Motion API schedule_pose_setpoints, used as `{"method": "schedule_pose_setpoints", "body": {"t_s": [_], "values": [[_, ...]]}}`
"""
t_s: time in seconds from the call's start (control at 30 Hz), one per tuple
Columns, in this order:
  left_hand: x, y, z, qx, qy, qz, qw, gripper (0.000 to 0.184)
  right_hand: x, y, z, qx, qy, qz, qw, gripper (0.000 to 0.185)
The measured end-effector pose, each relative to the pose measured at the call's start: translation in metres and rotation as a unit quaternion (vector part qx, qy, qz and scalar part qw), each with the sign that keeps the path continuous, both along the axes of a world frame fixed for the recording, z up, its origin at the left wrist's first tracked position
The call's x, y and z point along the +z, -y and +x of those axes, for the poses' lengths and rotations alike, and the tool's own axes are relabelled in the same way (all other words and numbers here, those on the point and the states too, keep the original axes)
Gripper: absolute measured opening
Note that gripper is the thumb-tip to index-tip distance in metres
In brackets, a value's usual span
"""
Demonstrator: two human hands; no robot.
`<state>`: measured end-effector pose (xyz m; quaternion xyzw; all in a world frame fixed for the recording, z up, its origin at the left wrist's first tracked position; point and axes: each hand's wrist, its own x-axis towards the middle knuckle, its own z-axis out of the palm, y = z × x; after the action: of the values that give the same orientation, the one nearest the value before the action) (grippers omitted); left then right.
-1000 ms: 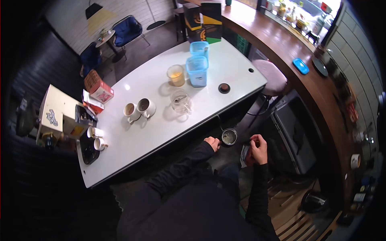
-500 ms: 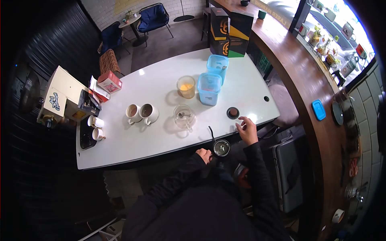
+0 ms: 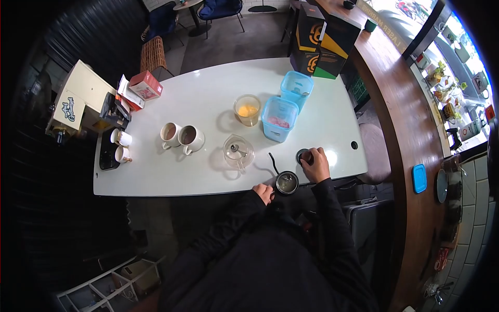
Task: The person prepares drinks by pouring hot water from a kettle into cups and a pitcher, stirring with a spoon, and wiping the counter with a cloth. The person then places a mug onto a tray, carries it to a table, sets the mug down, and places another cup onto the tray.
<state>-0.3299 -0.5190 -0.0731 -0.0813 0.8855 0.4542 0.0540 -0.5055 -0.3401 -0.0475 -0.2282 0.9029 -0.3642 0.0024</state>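
Right hand [image 3: 318,167] (the nearer) pinched the lid [image 3: 300,155], beyond and right of the kettle [image 3: 287,182]. Left hand [image 3: 263,194] gripped the latter.

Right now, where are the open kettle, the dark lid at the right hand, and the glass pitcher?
Open kettle [image 3: 287,182]: head view, on its open top.
Dark lid [image 3: 300,155]: head view, on its uncovered rim.
Glass pitcher [image 3: 239,154]: head view, on its clear body.
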Motion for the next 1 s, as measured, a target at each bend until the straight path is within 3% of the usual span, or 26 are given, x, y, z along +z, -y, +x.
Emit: {"method": "schedule_pose_setpoints", "body": {"t_s": [0.17,0.23,0.37,0.43,0.6,0.77,1.0], "values": [[0.01,0.015,-0.018,0.008,0.012,0.043,0.999,0.044,0.046,-0.005,0.011,-0.017,-0.003,-0.035,0.999,0.025],[0.014,0.024,-0.025,-0.064,0.118,0.026,0.991,0.013,0.07,-0.008,0.018,0.016,-0.009,-0.07,0.997,0.026],[0.011,0.026,-0.025,-0.07,0.079,0.019,0.994,0.012,0.104,0.002,0.047,0.042,0.028,-0.092,0.994,0.026],[0.013,0.023,-0.027,-0.059,-0.014,0.0,0.998,0.045,0.108,0.008,0.06,0.045,0.02,-0.071,0.996,0.026],[-0.013,0.022,-0.023,-0.039,-0.06,-0.007,0.997,0.045,0.1,0.018,0.075,0.06,0.027,-0.008,0.998,0.033],[-0.01,0.02,-0.024,-0.033,-0.041,0.016,0.998,0.044,0.092,0.022,0.08,0.069,0.022,-0.007,0.997,0.034],[-0.025,0.016,-0.02,-0.041,-0.12,-0.036,0.991,0.043,0.084,0.024,0.08,0.078,0.005,0.01,0.997,0.037]]}}
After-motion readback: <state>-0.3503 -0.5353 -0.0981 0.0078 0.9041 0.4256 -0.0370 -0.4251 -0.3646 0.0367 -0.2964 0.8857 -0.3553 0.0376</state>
